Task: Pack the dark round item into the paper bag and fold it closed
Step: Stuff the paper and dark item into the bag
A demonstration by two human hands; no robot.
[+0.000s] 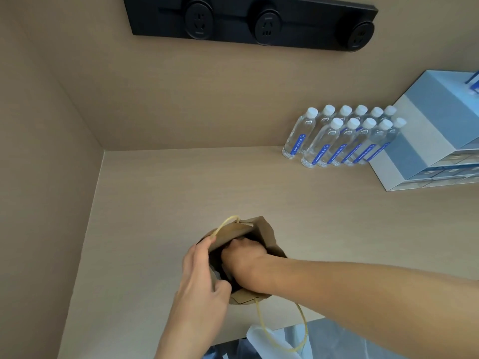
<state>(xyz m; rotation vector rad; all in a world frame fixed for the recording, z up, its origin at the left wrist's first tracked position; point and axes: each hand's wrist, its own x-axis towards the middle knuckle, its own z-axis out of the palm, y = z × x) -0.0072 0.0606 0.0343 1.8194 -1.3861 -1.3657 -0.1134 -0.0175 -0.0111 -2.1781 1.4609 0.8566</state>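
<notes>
A brown paper bag with pale yellow string handles stands open on the light wooden counter, near its front edge. My left hand grips the bag's left rim and holds the mouth open. My right hand is pushed down inside the bag, fingers curled around something dark. Only a sliver of the dark item shows above my knuckles; the rest is hidden by my hand and the bag walls. One handle loop hangs over the counter's front edge.
Several clear water bottles with white caps stand at the back right, next to stacked blue and white boxes. A black socket strip is mounted on the back wall. A side wall closes the left.
</notes>
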